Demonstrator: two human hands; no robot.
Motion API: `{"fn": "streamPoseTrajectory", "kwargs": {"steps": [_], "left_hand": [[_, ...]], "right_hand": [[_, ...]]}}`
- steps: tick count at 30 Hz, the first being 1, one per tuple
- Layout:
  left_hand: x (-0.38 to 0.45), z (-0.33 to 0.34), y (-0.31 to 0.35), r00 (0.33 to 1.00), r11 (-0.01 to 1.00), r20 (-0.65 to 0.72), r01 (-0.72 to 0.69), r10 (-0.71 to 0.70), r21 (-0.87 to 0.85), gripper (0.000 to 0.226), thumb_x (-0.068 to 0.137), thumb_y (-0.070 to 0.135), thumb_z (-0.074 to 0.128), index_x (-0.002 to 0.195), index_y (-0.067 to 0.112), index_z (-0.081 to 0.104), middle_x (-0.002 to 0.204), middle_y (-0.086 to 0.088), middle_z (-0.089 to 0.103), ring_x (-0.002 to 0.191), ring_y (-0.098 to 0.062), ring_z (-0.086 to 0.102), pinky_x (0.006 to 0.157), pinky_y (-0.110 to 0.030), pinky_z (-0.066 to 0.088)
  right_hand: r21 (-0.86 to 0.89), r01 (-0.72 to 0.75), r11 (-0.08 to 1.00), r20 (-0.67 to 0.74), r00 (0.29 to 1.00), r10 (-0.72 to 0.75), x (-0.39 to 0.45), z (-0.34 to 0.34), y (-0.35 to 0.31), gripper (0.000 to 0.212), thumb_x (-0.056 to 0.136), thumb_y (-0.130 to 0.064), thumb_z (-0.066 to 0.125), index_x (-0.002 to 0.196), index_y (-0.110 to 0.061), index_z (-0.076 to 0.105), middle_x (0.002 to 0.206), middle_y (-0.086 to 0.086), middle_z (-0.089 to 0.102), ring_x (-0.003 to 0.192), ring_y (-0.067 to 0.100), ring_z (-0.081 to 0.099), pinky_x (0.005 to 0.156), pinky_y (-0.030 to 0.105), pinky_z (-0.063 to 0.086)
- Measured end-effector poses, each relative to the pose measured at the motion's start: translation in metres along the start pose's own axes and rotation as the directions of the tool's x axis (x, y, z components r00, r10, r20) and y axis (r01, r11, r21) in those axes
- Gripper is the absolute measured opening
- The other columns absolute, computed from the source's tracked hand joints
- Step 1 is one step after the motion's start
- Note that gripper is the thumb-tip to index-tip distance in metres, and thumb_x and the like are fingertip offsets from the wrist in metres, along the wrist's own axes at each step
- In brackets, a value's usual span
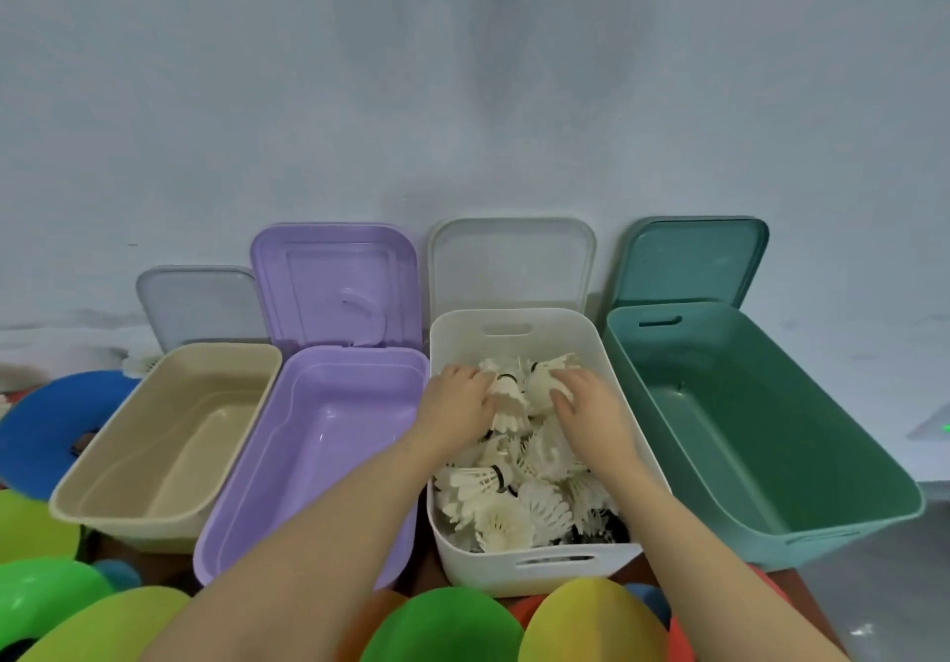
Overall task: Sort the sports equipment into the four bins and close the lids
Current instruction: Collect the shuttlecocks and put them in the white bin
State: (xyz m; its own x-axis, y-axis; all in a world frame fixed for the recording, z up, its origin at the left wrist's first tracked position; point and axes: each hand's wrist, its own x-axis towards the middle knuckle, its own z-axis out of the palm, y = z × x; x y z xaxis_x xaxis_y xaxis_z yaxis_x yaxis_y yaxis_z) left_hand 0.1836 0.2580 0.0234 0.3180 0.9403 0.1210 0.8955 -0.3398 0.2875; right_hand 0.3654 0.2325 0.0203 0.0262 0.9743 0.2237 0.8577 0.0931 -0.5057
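Note:
Four open bins stand in a row against the wall: beige (169, 353), purple (308, 389), white (514, 324) and green (761, 353). The white bin holds several white feather shuttlecocks (493, 492). Both of my hands are inside it, palms down on the pile. My left hand (455, 404) touches a shuttlecock (509, 404) with its fingertips. My right hand (591, 414) rests its fingers on another shuttlecock (545, 381). The beige, purple and green bins hold nothing.
Each bin's lid leans upright on the wall behind it: grey (200, 301), purple (334, 281), white (509, 260), green (689, 255). A blue disc cone (46, 425) lies left. Green (447, 625), yellow (591, 620) and orange cones crowd the near edge. One shuttlecock (139, 363) lies behind the beige bin.

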Motion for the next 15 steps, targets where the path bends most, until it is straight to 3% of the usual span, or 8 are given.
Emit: {"fn": "streamPoseTrajectory", "kwargs": {"steps": [3,9,15], "left_hand": [[-0.009,0.004,-0.006,0.994,0.973,0.085,-0.087,0.07,0.213,0.033,0.096,0.033,0.033,0.112,0.018,0.057,0.119,0.0,0.058,0.116,-0.024,0.046,0.098,-0.037,0.029],[-0.025,-0.014,-0.011,0.999,0.988,-0.005,-0.031,0.032,0.153,0.042,0.097,0.038,0.035,0.133,0.02,0.046,0.135,0.002,0.049,0.127,-0.02,0.038,0.102,-0.035,0.019],[-0.062,-0.049,-0.033,0.992,0.99,-0.129,0.009,0.01,0.139,0.052,0.095,0.042,0.022,0.139,0.02,0.04,0.143,0.003,0.042,0.131,-0.018,0.036,0.102,-0.032,0.017]], "right_hand": [[-0.145,0.059,0.988,0.186,0.982,-0.031,-0.01,0.008,0.008,0.031,0.098,-0.031,0.042,0.115,-0.018,0.064,0.118,-0.001,0.064,0.106,0.018,0.057,0.091,0.033,0.043],[-0.093,0.073,0.993,0.079,0.995,-0.066,-0.019,0.005,-0.007,0.037,0.098,-0.03,0.043,0.13,-0.014,0.053,0.128,0.003,0.058,0.116,0.021,0.052,0.096,0.036,0.041],[-0.059,0.206,0.977,-0.016,0.978,-0.207,-0.026,0.01,-0.052,0.032,0.094,-0.023,0.051,0.122,-0.011,0.059,0.116,0.007,0.062,0.107,0.028,0.055,0.091,0.043,0.044]]}}
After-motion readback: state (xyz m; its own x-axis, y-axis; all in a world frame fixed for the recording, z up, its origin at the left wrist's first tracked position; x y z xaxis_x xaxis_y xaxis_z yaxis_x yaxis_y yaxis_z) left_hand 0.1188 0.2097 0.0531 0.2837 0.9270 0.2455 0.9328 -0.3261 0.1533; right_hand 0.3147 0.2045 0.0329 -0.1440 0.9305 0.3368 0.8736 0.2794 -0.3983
